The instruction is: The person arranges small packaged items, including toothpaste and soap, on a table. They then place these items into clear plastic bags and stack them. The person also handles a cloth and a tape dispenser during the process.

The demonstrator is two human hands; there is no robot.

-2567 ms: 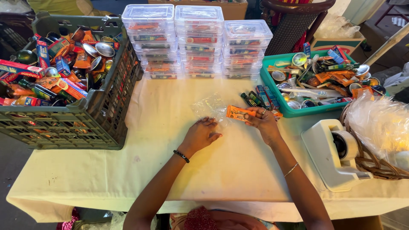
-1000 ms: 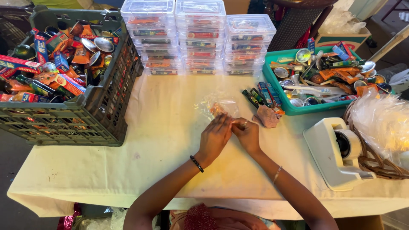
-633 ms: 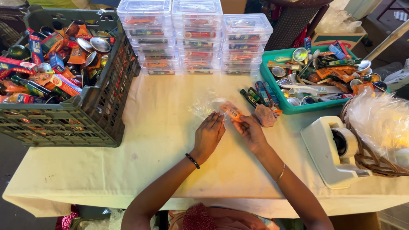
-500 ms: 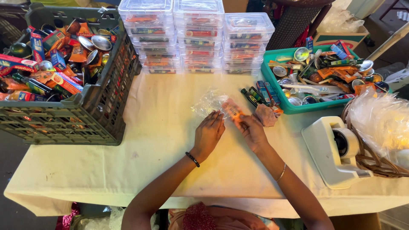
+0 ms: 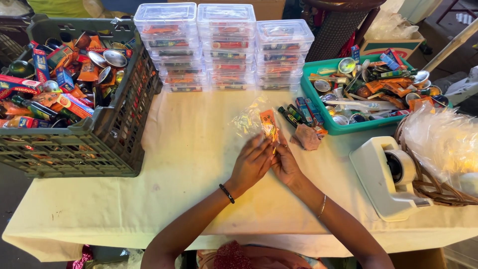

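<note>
My left hand (image 5: 252, 163) and my right hand (image 5: 286, 162) meet at the middle of the table, fingers pressed together. Between them they hold a clear plastic bag (image 5: 247, 119) that stands up from the fingers, with an orange packet (image 5: 269, 124) at its mouth. The right fingers pinch the lower end of the packet and the left hand grips the bag beside it. Just right of the hands lie several small dark tubes (image 5: 296, 113) and a crumpled pinkish wrapper (image 5: 306, 137) on the cream tablecloth (image 5: 189, 164).
A grey crate (image 5: 107, 134) of packets, boxes and tins stands at left. Three stacks of clear lidded boxes (image 5: 224, 47) line the back. A green tray (image 5: 343, 127) of small items, a white tape dispenser (image 5: 388, 177) and a wicker basket (image 5: 438, 189) of plastic bags are at right.
The hands, spread apart flat on the cloth earlier, have come together at the centre. The orange packet has been brought to the bag, and both now stand lifted off the table.
</note>
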